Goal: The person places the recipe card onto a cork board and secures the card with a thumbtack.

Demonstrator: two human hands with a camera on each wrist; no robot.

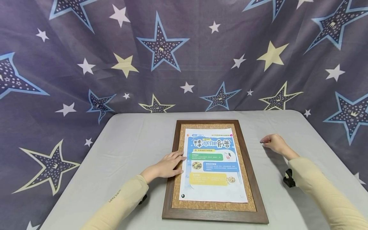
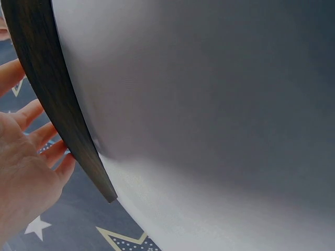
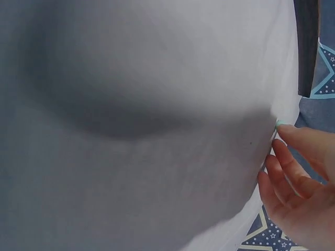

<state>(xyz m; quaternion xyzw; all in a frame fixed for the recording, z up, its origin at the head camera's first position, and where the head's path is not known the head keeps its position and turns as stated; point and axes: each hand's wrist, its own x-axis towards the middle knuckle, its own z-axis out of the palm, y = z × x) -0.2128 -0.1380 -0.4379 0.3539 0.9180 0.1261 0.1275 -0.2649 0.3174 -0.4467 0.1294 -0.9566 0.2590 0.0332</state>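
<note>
A wood-framed corkboard point(image 1: 213, 206) lies on the table with a printed poster point(image 1: 212, 191) over its cork. Round pins mark three poster corners: an orange pin point(image 1: 188, 135) top left, a pink pin point(image 1: 231, 135) top right and a black pin point(image 1: 182, 195) bottom left. My left hand point(image 1: 169, 164) rests with spread fingers across the board's left frame, fingertips at the poster's edge. To the right of the board, close over the table, my right hand point(image 1: 274, 143) pinches a small pale green pushpin point(image 3: 279, 124) between thumb and index finger; most of it is hidden.
A grey-white cloth covers the table point(image 1: 138, 134). Behind it and at both sides hangs a dark curtain point(image 1: 201, 64) printed with stars. A black wrist mount point(image 1: 289, 179) sits under the right sleeve.
</note>
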